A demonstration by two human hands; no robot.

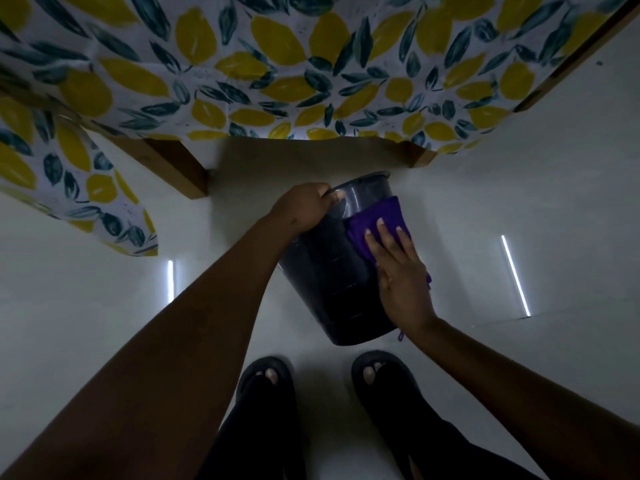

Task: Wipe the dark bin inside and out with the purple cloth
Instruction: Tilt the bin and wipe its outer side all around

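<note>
The dark bin (325,275) is held tilted above the white floor, its open mouth pointing away from me and its base toward my feet. My left hand (304,211) grips the rim at the mouth, fingers curled over the edge. The purple cloth (377,220) lies on the bin's outer wall on the right side. My right hand (398,268) presses flat on the cloth with fingers spread, holding it against the bin. Part of the cloth is hidden under that hand, and a small corner hangs below the wrist.
A table covered with a lemon-print tablecloth (277,64) stands just beyond the bin, with wooden legs (180,168) at left and right. My feet in black sandals (266,379) are on the white floor (519,202) right below the bin.
</note>
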